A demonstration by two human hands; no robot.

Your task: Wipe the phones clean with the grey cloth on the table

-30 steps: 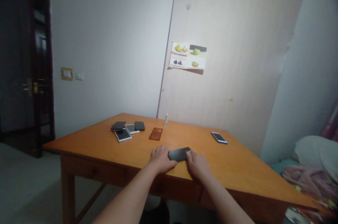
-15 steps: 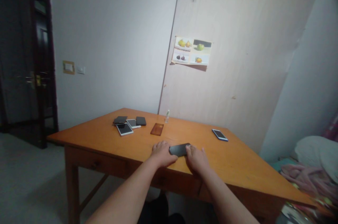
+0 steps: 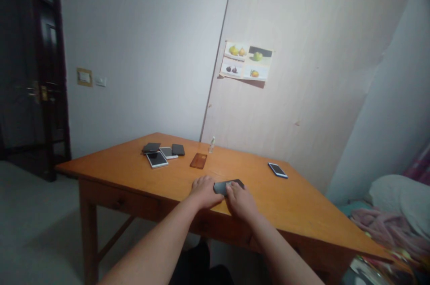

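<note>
In the head view, the dark device (image 3: 220,187), flat and phone-shaped, is at the near side of the wooden table (image 3: 295,209), between the person's two hands; whether it lies on the wood or is lifted slightly, I cannot tell. The left hand (image 3: 204,192) grasps the left end of the dark device, its thumb along the near edge. The right hand (image 3: 241,202) reaches the dark device from the right, with its fingers over the upper face; whether it grips or only rests there, I cannot tell.

Beyond the dark device and a little to its left lies a brown case (image 3: 198,161), and farther beyond stands a small clear bottle (image 3: 212,145). Well to the left of the dark device is a close group: a white-edged device (image 3: 156,159) with a dark screen, a second white device (image 3: 168,153), a black device (image 3: 178,149) and a dark pile (image 3: 151,147) of flat items. To the right of the dark device and farther back lies a blue-edged phone (image 3: 277,170). On the wall past the dark device hangs a fruit poster (image 3: 247,62).
</note>
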